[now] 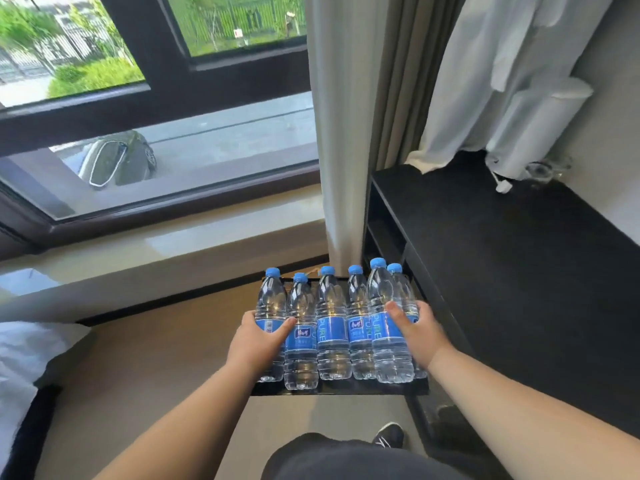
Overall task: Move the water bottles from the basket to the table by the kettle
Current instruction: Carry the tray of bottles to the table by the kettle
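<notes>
On my feed, six water bottles (332,327) with blue caps and blue labels stood upright and packed side by side in the black basket (339,388). The basket sat low, just beside the left edge of the black table (502,254); I could not tell what held it up. The left hand (258,344) was curled round the bottle at the left end of the row, with its thumb lying across the label of the next one. The right hand (417,336) gripped the right end of the row, thumb pressed on the front bottle and fingers wrapped out of my sight behind the last one. Every bottle had its base down in the basket. A white kettle (533,129) stood near the far right corner of the table, with a clear glass (543,169) just beside it and a white plug (502,187) lying on the tabletop in front. A grey curtain (343,133) hung down past the table's far left corner.
</notes>
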`<action>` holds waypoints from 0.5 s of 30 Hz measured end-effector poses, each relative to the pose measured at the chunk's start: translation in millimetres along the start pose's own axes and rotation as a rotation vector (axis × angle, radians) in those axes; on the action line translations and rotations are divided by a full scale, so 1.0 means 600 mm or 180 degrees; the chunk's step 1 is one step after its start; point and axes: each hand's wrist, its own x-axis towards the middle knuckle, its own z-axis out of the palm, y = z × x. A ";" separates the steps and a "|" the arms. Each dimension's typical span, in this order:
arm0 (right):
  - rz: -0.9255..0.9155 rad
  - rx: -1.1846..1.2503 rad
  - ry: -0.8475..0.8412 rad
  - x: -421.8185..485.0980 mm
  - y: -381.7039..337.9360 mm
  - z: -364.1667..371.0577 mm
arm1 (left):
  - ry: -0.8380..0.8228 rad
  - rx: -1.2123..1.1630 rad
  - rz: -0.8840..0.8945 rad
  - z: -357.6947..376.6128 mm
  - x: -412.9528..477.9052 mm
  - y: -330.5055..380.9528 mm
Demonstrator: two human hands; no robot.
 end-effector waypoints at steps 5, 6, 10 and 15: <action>-0.0085 -0.0079 0.0217 0.087 -0.048 -0.081 | -0.0075 -0.0144 0.0116 0.048 0.067 0.107; -0.0097 -0.0071 0.0243 0.100 -0.056 -0.096 | -0.0086 -0.0149 0.0145 0.057 0.079 0.126; -0.0062 0.0067 0.0450 0.137 -0.066 -0.143 | -0.0202 -0.0113 0.0280 0.089 0.124 0.195; 0.0084 0.0286 0.0709 0.159 -0.063 -0.178 | -0.0424 -0.0028 0.0429 0.120 0.177 0.266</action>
